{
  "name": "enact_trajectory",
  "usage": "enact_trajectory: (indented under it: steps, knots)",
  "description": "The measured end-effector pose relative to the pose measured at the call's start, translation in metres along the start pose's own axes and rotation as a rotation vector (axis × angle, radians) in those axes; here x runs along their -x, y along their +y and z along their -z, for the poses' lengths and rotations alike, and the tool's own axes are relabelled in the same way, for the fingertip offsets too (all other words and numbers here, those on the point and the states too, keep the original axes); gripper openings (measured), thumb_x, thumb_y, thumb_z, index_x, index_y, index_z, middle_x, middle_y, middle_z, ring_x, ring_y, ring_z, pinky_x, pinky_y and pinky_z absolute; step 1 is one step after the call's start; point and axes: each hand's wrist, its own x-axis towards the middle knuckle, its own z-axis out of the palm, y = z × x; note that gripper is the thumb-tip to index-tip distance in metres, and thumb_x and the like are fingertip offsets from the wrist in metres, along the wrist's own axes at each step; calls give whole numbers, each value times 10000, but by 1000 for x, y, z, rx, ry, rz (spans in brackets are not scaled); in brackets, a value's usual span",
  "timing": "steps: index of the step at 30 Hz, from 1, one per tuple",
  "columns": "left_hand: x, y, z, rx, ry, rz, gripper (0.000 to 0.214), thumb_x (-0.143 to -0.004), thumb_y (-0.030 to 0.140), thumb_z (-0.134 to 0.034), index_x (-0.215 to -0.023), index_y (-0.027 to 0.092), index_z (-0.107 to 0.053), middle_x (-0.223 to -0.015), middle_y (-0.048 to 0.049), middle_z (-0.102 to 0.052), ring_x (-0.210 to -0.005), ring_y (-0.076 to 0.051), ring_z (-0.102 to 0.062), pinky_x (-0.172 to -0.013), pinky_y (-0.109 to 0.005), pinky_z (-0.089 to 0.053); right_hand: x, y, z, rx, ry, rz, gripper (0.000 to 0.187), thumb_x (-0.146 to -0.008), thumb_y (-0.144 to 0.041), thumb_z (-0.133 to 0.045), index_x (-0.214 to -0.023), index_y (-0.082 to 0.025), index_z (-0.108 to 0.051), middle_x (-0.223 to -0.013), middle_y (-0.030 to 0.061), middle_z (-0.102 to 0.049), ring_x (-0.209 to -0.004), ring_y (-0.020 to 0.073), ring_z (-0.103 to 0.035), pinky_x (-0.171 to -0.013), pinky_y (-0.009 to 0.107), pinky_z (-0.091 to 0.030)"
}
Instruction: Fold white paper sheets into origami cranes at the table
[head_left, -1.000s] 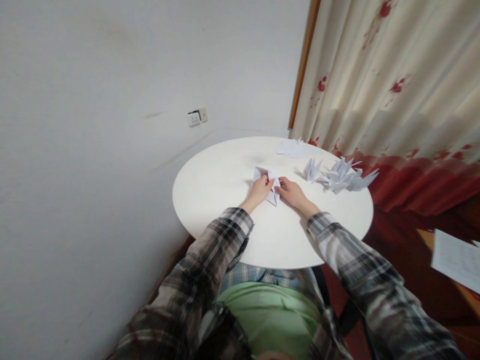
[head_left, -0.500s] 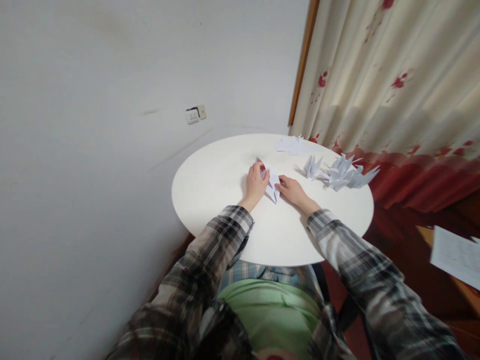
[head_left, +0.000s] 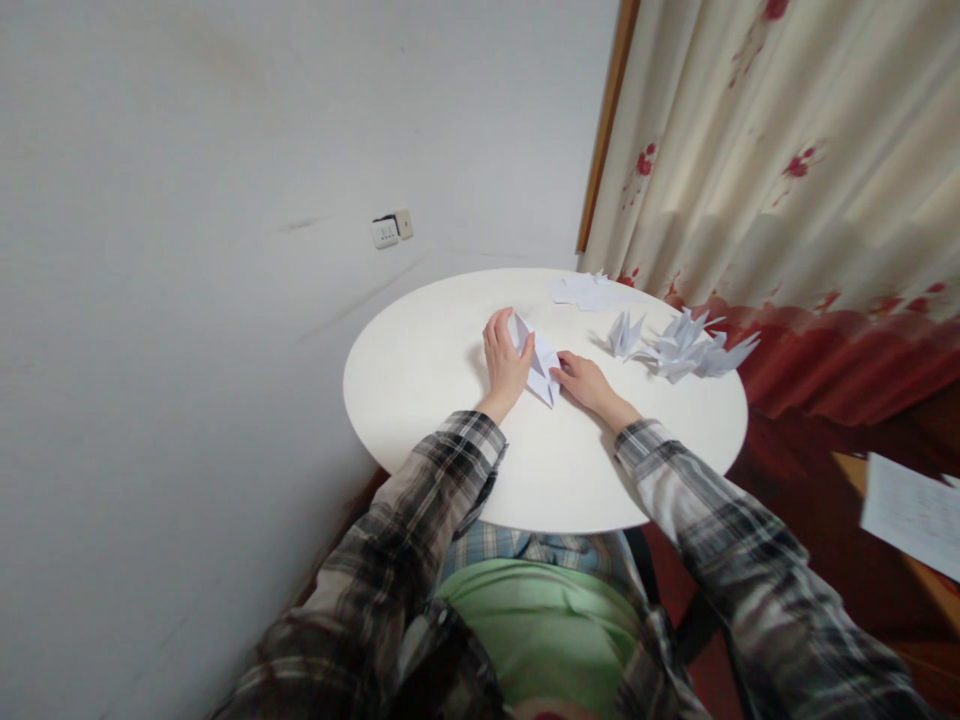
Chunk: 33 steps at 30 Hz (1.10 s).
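A partly folded white paper (head_left: 541, 367) lies on the round white table (head_left: 450, 400), near its middle. My left hand (head_left: 504, 360) rests on the paper's left side with fingers stretched out flat, pressing it down. My right hand (head_left: 581, 380) pinches the paper's right lower edge with curled fingers. Both sleeves are grey plaid.
Several finished folded paper figures (head_left: 686, 345) lie at the table's right, one smaller figure (head_left: 624, 335) beside them. Loose white sheets (head_left: 589, 290) lie at the far edge. A floral curtain (head_left: 787, 180) hangs right, a wall socket (head_left: 390, 230) left, a printed sheet (head_left: 911, 515) at right.
My left hand has slid up along the paper and flattened out from a pinch. The right hand has stayed at the paper's edge.
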Motion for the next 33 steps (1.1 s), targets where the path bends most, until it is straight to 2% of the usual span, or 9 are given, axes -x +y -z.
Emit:
enact_trajectory:
  steps: [5, 8, 13, 18, 22, 33]
  knots:
    - [1, 3, 0, 112, -183, 28, 493, -911, 341, -436, -1357, 215, -265, -1258, -116, -544, -1195, -179, -515, -1029, -348, -403, 0, 0, 0, 2, 9, 2, 323, -897, -298, -466, -1169, -151, -561, -1084, 112, -670, -987, 198, -598, -837, 289, -416]
    - [2, 4, 1, 101, -224, 74, 458, -935, 366, -371, -1358, 224, -268, -1205, -93, -590, -1104, -153, -579, -971, -298, -434, 0, 0, 0, 5, 10, 1, 319, -897, -300, -462, -1161, -152, -563, -1078, 110, -671, -975, 195, -600, -833, 285, -415]
    - [1, 3, 3, 89, -200, 118, 404, -943, 383, -332, -1305, 203, -348, -1097, -72, -648, -1034, -142, -613, -928, -261, -440, -1, 1, -1, 17, -4, 6, 322, -899, -284, -459, -1167, -138, -563, -1083, 119, -670, -973, 195, -601, -830, 281, -414]
    - [2, -2, -2, 202, -130, 106, 310, -924, 339, -398, -1206, 212, -418, -996, -57, -677, -967, -165, -635, -883, -301, -459, -1, 0, 0, 47, -14, 2, 317, -900, -257, -459, -1177, -142, -559, -1090, 113, -669, -985, 189, -595, -833, 273, -407]
    - [3, -5, -5, 276, -76, 70, 254, -929, 311, -377, -1155, 211, -434, -958, -56, -680, -936, -164, -642, -860, -311, -466, 0, -2, 2, 58, -20, -8, 316, -903, -245, -452, -1180, -134, -558, -1097, 119, -666, -1002, 194, -588, -836, 270, -401]
    - [2, -5, -6, 298, -78, 56, 258, -948, 303, -290, -1135, 203, -438, -933, -60, -668, -895, -156, -632, -829, -310, -468, 0, -2, 2, 33, -11, -11, 326, -897, -243, -452, -1187, -131, -551, -1107, 124, -664, -1006, 203, -592, -838, 274, -406]
